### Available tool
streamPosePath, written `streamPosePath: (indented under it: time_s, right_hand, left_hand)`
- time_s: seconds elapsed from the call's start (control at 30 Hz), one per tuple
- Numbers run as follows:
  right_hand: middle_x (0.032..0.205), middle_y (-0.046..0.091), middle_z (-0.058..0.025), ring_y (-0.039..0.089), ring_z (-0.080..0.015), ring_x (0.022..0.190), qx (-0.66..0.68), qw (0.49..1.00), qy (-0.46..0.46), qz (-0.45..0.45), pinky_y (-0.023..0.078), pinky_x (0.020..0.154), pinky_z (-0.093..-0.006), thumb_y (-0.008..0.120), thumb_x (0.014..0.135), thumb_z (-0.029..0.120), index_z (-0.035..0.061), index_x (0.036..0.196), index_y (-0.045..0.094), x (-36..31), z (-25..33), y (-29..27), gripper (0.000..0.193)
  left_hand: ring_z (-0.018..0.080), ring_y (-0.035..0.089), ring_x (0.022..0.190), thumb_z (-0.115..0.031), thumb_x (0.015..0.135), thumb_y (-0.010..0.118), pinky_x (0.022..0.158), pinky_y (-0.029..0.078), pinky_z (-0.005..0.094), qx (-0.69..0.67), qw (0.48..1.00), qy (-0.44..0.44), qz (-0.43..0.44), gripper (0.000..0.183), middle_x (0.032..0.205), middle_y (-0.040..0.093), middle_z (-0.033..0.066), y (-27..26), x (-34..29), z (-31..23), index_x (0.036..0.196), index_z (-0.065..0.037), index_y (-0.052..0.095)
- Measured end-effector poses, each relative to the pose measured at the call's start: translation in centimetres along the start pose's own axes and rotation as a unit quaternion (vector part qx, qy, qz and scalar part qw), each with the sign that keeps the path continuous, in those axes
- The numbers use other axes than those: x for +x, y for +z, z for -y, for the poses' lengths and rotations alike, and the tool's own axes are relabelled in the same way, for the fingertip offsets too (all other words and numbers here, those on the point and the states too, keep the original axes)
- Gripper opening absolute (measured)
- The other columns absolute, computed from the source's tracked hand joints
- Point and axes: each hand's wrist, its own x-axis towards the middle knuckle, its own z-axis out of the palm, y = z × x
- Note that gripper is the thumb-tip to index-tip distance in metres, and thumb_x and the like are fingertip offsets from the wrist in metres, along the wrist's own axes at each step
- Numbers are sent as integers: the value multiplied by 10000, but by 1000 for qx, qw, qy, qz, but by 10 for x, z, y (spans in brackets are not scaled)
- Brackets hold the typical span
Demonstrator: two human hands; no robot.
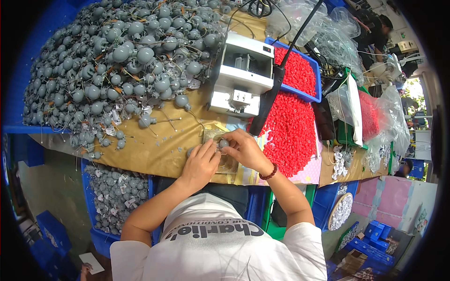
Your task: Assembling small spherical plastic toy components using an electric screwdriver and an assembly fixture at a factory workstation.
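Note:
My right hand (247, 149), with a dark red bead bracelet (268, 172) on its wrist, pinches a small grey ball-shaped part (224, 143) between thumb and fingers. Close beside it, my left hand (202, 164) is closed with its fingertips at the same spot; what they grip is hidden beneath them. Another rounded grey piece (190, 151) peeks out by the left hand's fingers. Both hands rest over a small flat board (228, 165) at the table's near edge.
A large heap of grey ball-ended parts with wires (119, 54) covers the far left. Ahead stands a white machine (241, 75); a black bar (269, 96) slants beside it. Red small pieces (293, 136) lie at right, below a blue tray (307, 96). A blue bin (89, 187) sits lower left.

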Motion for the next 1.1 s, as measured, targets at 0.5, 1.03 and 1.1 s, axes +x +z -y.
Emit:
streamPosePath:
  time_s: [0.5, 1.03, 1.1]
  right_hand:
    - [1244, 577, -162, 591, -320, 1074, -64, 960, -140, -233, 550, 778, -377, 799, 829, 76, 34, 1331, 576, 1, -19, -7, 551]
    - [992, 643, -85, 660, -161, 912, 233, 825, -270, -439, 543, 855, -330, 730, 841, -101, -15, 1385, 410, 36, 50, -76, 637]
    - [929, 651, -76, 666, -153, 839, 275, 849, -247, -378, 551, 811, -317, 719, 838, -121, -17, 1371, 424, 43, 65, -82, 618]
  left_hand:
    - [320, 592, 1198, -130, 774, 775, 974, 481, 453, 1, 996, -89, -13, 398, 1118, 654, 91, 10, 24, 1, 1151, -87, 658]
    - [280, 604, 1099, -130, 738, 762, 912, 485, 428, 12, 995, -89, -32, 325, 1011, 649, 60, 8, 26, -1, 1047, -96, 668]
    - [293, 608, 1099, -130, 734, 763, 913, 485, 436, 5, 996, -87, -30, 328, 1021, 653, 76, 6, 27, -1, 1047, -89, 673]
